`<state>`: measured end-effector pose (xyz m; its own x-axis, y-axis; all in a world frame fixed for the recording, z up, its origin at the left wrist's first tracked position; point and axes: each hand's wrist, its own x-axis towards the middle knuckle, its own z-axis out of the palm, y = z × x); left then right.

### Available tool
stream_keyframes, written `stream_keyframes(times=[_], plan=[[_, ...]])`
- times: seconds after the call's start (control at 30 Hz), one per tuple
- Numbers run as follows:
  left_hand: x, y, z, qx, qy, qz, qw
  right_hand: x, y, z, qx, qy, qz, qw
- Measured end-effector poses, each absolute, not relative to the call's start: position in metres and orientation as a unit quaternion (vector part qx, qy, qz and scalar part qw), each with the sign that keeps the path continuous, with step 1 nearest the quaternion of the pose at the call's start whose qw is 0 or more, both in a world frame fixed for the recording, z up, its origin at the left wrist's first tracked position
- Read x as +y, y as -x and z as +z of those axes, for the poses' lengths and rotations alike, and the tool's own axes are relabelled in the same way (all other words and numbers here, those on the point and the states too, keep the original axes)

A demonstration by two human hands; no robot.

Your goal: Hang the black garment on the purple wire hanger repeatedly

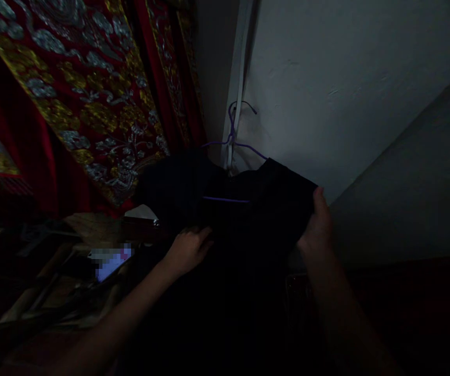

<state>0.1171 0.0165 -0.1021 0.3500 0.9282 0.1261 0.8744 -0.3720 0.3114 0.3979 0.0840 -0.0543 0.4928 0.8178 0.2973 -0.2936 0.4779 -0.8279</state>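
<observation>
A dark short-sleeved garment, likely a shirt, is draped on a thin purple clothes hanger. The hanger's hook rises in front of a pale vertical strip by the wall; whether it bears on anything is unclear. My left hand pinches the front of the garment below the neckline, its fingers partly lost in the dark cloth. On the far side, my right hand grips the edge of the right sleeve, thumb up along the hem. The garment's lower part fades into darkness.
Red cloth embroidered in gold and silver hangs at the upper left. Behind the garment stands a pale wall with a darker lower band. A lit screen lies among dim clutter at lower left. The light is very low.
</observation>
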Motion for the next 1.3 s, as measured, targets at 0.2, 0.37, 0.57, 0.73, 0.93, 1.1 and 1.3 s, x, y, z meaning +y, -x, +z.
stream_keyframes(times=[0.2,0.37,0.57,0.73,0.93,1.1,1.3], plan=[[-0.011,-0.129,-0.146,0.556,-0.752,0.312,0.171,0.083,-0.396,-0.086,-0.335,0.438,0.225,0.803],[-0.033,-0.149,-0.164,0.536,-0.643,0.495,0.232,0.024,-0.362,-0.148,-0.326,0.499,0.237,0.767],[-0.049,-0.173,-0.17,0.514,-0.519,0.591,0.342,-0.043,-0.295,-0.176,-0.519,0.484,0.469,0.526],[-0.051,-0.173,-0.172,0.518,-0.508,0.603,0.333,-0.035,-0.29,-0.165,-0.553,0.51,0.429,0.5],[-0.051,-0.176,-0.175,0.543,-0.509,0.579,0.332,-0.029,-0.299,-0.163,-0.562,0.489,0.483,0.46],[-0.045,-0.18,-0.182,0.541,-0.614,0.501,0.281,-0.023,-0.308,-0.161,-0.469,0.484,0.606,0.423],[-0.035,-0.182,-0.185,0.554,-0.667,0.43,0.252,-0.02,-0.31,-0.156,-0.385,0.511,0.622,0.452]])
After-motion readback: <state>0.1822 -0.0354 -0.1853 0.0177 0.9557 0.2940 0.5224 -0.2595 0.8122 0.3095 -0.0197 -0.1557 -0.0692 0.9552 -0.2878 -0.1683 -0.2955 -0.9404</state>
